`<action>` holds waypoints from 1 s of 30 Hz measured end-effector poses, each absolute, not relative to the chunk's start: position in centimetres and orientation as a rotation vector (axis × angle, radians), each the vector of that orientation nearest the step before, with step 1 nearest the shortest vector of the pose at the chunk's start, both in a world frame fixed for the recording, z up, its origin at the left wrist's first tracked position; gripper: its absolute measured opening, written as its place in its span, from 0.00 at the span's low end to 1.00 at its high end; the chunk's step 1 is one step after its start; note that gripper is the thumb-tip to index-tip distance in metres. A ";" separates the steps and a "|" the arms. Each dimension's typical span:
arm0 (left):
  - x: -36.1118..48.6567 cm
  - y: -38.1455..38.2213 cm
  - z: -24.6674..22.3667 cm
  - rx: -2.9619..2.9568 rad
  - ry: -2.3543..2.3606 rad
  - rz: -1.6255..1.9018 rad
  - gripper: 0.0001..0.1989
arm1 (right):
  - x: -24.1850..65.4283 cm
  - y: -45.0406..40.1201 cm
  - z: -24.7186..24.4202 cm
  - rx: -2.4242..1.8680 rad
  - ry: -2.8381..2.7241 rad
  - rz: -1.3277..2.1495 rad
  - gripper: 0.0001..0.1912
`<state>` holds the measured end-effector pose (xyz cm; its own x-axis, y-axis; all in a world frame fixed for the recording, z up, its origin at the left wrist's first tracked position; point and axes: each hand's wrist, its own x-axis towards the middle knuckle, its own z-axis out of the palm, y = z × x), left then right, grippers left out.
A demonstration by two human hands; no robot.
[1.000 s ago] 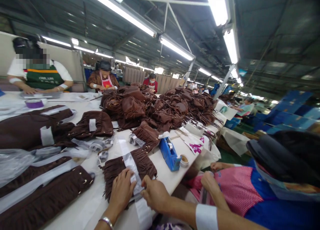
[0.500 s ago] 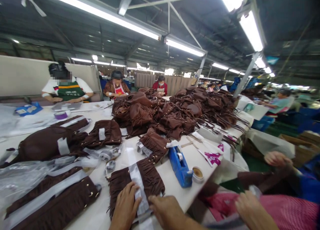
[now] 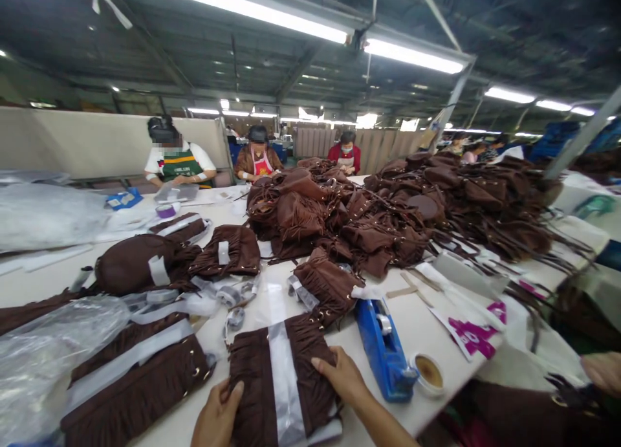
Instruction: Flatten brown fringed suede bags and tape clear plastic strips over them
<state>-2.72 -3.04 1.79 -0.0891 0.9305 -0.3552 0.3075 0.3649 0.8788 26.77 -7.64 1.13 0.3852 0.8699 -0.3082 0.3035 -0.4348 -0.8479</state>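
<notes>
In front of me a dark brown fringed bag [image 3: 255, 382] lies flat, with a translucent plastic strip [image 3: 286, 376] running lengthwise over its middle. My left hand [image 3: 218, 411] grips its left edge, thumb on top and fingers curled at the side. At the right edge my right hand [image 3: 344, 376] pinches it, thumb above and the other fingers partly hidden behind. Just right of that hand stands a blue tape dispenser [image 3: 385, 350], and beside it a roll of tape [image 3: 427, 373]. Another fringed bag [image 3: 325, 282] touches the far edge of the held one.
A large heap of brown bags [image 3: 334, 214] covers the table's far side. Strip-wrapped bags [image 3: 140, 376] and clear plastic [image 3: 43, 363] lie to the left. Several people work opposite, one in a green apron [image 3: 182, 165]. Another person's hand [image 3: 601, 372] shows at the right edge.
My view has swung right-to-left, so things sit further right. My hands have moved from the strip at the bag's near end to its two side edges.
</notes>
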 end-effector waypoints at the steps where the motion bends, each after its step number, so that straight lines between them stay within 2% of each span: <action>1: -2.5 -2.5 2.1 1.042 1.579 0.758 0.23 | 26.8 -7.4 1.0 -1.859 -0.928 1.090 0.26; 4: -1.8 -1.4 3.3 0.781 1.403 0.669 0.22 | 26.8 -6.8 0.9 -1.737 -0.809 1.235 0.24; 8: -0.8 -1.3 5.2 0.565 1.293 0.616 0.22 | 27.3 -6.6 1.3 -1.776 -0.996 1.198 0.21; 10: -0.5 -1.5 5.8 0.561 1.321 0.621 0.23 | 27.5 -7.2 2.0 -1.865 -1.088 1.031 0.18; 12: -0.4 -1.6 6.0 0.569 1.333 0.608 0.23 | 27.4 -8.4 3.1 -1.909 -1.221 0.716 0.18; 15: -0.4 -1.6 5.7 0.552 1.348 0.610 0.24 | 26.4 -10.4 5.1 -1.787 -1.668 0.321 0.19; 19: -0.2 -1.8 5.9 0.489 1.382 0.624 0.24 | 26.4 -11.5 5.6 -1.632 -2.117 0.250 0.18; 24: 0.5 -2.3 7.0 0.458 1.402 0.683 0.21 | 28.5 -11.1 4.0 -2.076 -1.774 -0.089 0.14; 26: 0.4 -2.2 7.0 0.430 1.404 0.660 0.22 | 28.1 -10.9 4.5 -2.057 -1.765 -0.085 0.14; 30: -0.2 -2.0 5.7 0.411 1.381 0.623 0.24 | 25.8 -9.8 6.1 -1.764 -2.014 0.145 0.20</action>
<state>-0.16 -1.99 5.71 0.0699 0.6271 -0.7758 -0.1666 0.7741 0.6107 25.81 -9.82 6.07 -0.0751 0.9610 0.2661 0.9128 0.1737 -0.3696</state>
